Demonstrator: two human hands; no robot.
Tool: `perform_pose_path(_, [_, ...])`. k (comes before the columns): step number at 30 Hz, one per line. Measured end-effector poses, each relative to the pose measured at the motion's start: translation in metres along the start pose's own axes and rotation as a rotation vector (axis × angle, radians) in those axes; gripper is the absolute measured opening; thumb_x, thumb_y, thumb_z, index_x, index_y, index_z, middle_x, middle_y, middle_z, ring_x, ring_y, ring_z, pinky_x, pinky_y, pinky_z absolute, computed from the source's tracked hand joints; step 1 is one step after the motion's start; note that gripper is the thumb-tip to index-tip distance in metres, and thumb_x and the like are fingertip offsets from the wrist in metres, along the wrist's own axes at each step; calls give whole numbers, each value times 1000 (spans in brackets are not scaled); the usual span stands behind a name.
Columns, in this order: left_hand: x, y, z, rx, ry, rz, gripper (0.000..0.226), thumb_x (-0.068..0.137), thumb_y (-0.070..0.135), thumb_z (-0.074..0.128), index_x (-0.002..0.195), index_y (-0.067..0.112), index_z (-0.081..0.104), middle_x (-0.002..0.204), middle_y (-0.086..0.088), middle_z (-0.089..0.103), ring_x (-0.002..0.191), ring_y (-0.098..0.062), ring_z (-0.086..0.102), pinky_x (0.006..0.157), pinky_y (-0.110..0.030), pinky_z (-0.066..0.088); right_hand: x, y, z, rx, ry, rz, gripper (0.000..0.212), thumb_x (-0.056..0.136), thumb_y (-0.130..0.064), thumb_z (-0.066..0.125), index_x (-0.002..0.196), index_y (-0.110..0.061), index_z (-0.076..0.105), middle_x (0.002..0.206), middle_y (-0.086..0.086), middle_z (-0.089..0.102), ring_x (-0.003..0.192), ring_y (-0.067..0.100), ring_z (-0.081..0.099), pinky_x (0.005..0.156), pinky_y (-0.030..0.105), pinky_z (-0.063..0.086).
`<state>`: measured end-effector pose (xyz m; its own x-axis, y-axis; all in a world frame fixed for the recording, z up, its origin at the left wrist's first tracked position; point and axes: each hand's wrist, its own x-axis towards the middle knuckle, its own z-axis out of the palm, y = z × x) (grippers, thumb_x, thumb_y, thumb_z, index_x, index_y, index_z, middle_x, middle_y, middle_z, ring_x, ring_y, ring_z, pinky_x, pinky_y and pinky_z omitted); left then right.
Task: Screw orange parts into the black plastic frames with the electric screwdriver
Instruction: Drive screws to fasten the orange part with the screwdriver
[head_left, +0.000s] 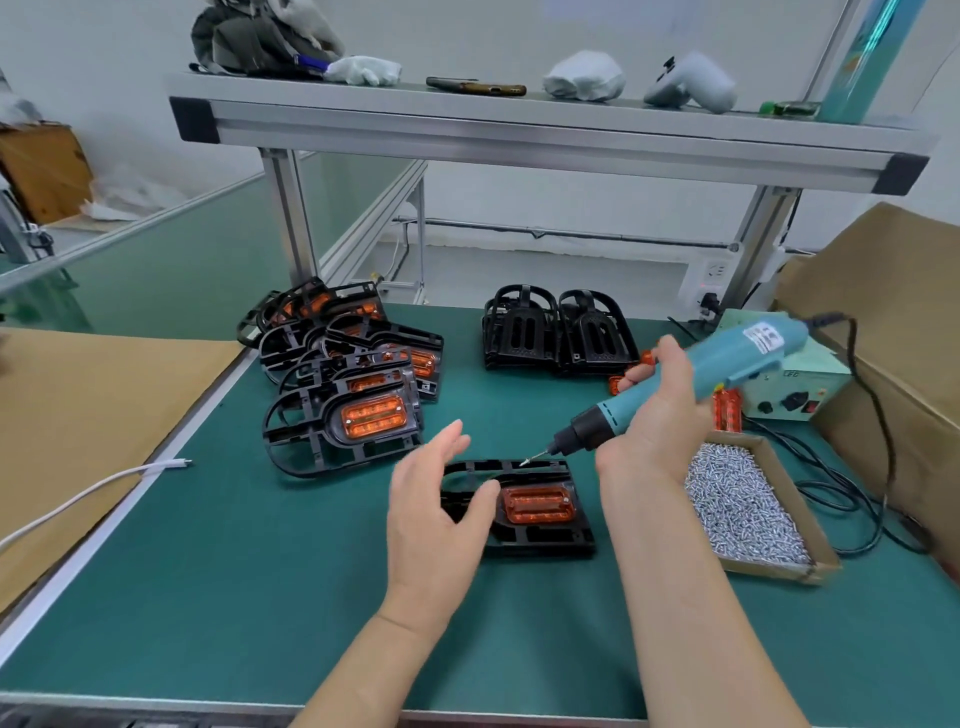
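Black frame (540, 540): lying on the tabletop (260, 571), orange part (538, 505) inside.
Left hand (436, 514): we are hovering it open, empty, over the frame's left end.
Right hand (660, 415): we are gripping the electric screwdriver (691, 374), bit slanting toward the frame's far edge.

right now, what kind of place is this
Likely a small factory assembly bench: a pile of frames, a screw tray and a screwdriver in the right hand.

Black frame (540, 535) flat on mat, orange part (537, 505) seated, teal electric screwdriver (691, 382) tilted above
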<state>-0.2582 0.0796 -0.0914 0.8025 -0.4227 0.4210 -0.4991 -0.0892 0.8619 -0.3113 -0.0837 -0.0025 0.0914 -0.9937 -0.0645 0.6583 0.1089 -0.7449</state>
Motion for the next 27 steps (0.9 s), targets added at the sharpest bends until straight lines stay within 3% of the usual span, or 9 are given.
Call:
perform_pose_path(2, [3, -14, -8, 213, -57, 12, 78, 73, 59, 66, 142, 31, 43, 139, 16, 45, 137, -9, 30, 115, -26, 24, 1, 4, 6, -47, -91, -74, 19, 90, -17, 72, 101, -13, 57, 54, -6, 56, 49, 8, 52, 53, 21, 47])
perform_pose_path(4, [4, -24, -12, 321, -214, -54, 105, 61, 77, 60, 151, 32, 28, 154, 10, 26, 144, -8, 14, 120, -34, 16, -1, 11, 12, -111, -196, -132, 18, 88, -17, 73, 94, -16, 56, 54, -5, 57, 48, 9, 52, 52, 21, 46])
perform_pose_path(6, [4, -31, -11, 368, -343, -76, 123, 53, 83, 62, 154, 38, 8, 161, 13, 12, 147, -6, 6, 121, -34, 12, -6, 19, 16, -179, -311, -182, 18, 88, -16, 74, 90, -17, 56, 57, -5, 57, 48, 9, 52, 52, 21, 46])
perform_pose_path(8, [5, -34, -9, 397, -404, -63, 133, 48, 83, 67, 153, 41, -5, 162, 13, 12, 147, -7, 10, 119, -31, 14, -10, 27, 18, -247, -426, -227, 17, 89, -14, 74, 86, -17, 58, 60, -3, 57, 50, 11, 52, 52, 22, 46])
perform_pose_path(12, [7, -36, -7, 371, -405, -94, 139, 45, 81, 70, 151, 43, -10, 158, 15, 20, 143, -10, 23, 111, -26, 23, -18, 41, 19, -363, -576, -288, 19, 88, -19, 74, 80, -14, 57, 60, -1, 56, 52, 14, 51, 54, 23, 45])
perform_pose_path(17, [7, -35, -8, 355, -389, -99, 141, 43, 81, 72, 153, 40, -8, 159, 14, 21, 144, -7, 23, 111, -26, 27, -22, 53, 16, -444, -652, -261, 28, 87, -23, 75, 85, -2, 56, 62, 7, 54, 56, 18, 50, 56, 31, 46])
perform_pose_path(21, [7, -34, -8, 349, -393, -103, 140, 44, 80, 72, 152, 41, -8, 159, 14, 21, 144, -5, 22, 109, -24, 27, -24, 56, 13, -491, -677, -262, 31, 85, -29, 75, 86, -3, 58, 72, 24, 54, 62, 25, 49, 60, 43, 47])
perform_pose_path(27, [7, -34, -8, 347, -392, -109, 141, 45, 79, 74, 153, 39, -8, 159, 14, 22, 143, -5, 23, 108, -21, 26, -27, 57, 13, -522, -709, -273, 26, 84, -35, 74, 84, -13, 60, 73, 17, 57, 63, 25, 51, 60, 47, 49])
